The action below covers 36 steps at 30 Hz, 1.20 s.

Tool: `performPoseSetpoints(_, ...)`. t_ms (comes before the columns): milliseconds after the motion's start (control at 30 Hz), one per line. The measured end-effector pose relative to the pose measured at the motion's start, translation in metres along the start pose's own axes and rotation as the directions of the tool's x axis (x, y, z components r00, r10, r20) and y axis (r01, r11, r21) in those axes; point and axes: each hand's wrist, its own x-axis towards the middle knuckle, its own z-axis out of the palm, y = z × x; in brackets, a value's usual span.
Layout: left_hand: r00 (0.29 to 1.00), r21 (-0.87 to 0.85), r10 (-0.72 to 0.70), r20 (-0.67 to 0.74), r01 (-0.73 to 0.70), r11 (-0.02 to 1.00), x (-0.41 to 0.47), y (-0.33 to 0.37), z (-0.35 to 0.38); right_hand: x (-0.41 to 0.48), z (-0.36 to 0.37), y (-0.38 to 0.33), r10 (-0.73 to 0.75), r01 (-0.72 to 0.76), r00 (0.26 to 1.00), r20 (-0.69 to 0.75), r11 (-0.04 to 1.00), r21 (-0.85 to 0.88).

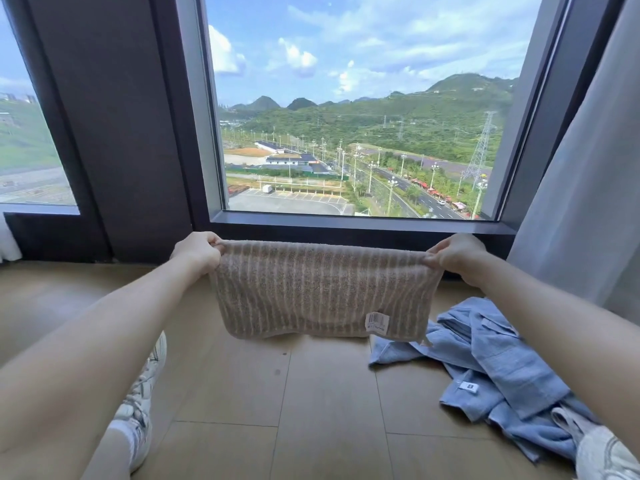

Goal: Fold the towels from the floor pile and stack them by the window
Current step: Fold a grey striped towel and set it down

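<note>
A beige striped towel (318, 292) hangs in the air in front of the window, doubled over, with a white barcode label (377, 322) near its lower right corner. My left hand (199, 252) pinches its top left corner and my right hand (457, 256) pinches its top right corner, so the top edge is stretched taut between them. Its lower edge hangs just above the wooden floor (311, 410). A crumpled pile of blue towels (491, 368) lies on the floor at the right, partly under my right forearm.
The dark window sill (363, 225) runs just behind the towel. A grey curtain (581, 202) hangs at the right. My white sneaker (145, 393) rests on the floor at the lower left, and a knee (606, 455) shows at the lower right.
</note>
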Motion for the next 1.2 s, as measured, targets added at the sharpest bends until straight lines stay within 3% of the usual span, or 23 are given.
performPoseSetpoints(133,1.0,0.208,0.021,0.006,-0.022,0.978,-0.001,0.004,0.002,0.003,-0.005,0.001,-0.02,0.012,0.998,-0.064,0.991,-0.131)
performPoseSetpoints(267,1.0,0.307,-0.009,-0.019,0.014,0.952,-0.005,0.012,0.003,0.01,-0.005,0.004,-0.009,-0.019,0.993,-0.12,0.973,-0.232)
performPoseSetpoints(367,1.0,0.272,-0.005,0.024,-0.002,0.962,-0.005,0.013,0.002,0.009,-0.001,0.002,-0.051,0.001,0.989,-0.142,0.943,-0.332)
performPoseSetpoints(467,0.998,0.107,-0.043,0.054,0.037,0.994,-0.006,0.017,0.004,0.004,0.007,0.001,-0.046,0.009,0.994,-0.096,0.934,-0.358)
performPoseSetpoints(667,0.962,-0.248,-0.119,0.247,0.182,0.952,-0.017,0.035,0.019,-0.009,0.019,0.002,-0.033,0.043,0.994,0.105,0.995,-0.09)
performPoseSetpoints(800,0.935,-0.375,-0.013,0.354,0.155,0.914,-0.033,0.06,0.035,-0.017,0.033,-0.007,-0.098,0.07,0.966,0.241,0.99,0.123)
performPoseSetpoints(1000,0.831,-0.489,0.225,0.509,0.063,0.87,-0.065,0.095,0.062,-0.036,0.059,-0.022,-0.142,-0.017,0.914,0.38,0.923,0.385)
performPoseSetpoints(1200,0.839,-0.538,0.25,0.484,0.06,0.841,-0.074,0.108,0.076,-0.046,0.064,-0.034,-0.149,-0.03,0.892,0.426,0.923,0.384)
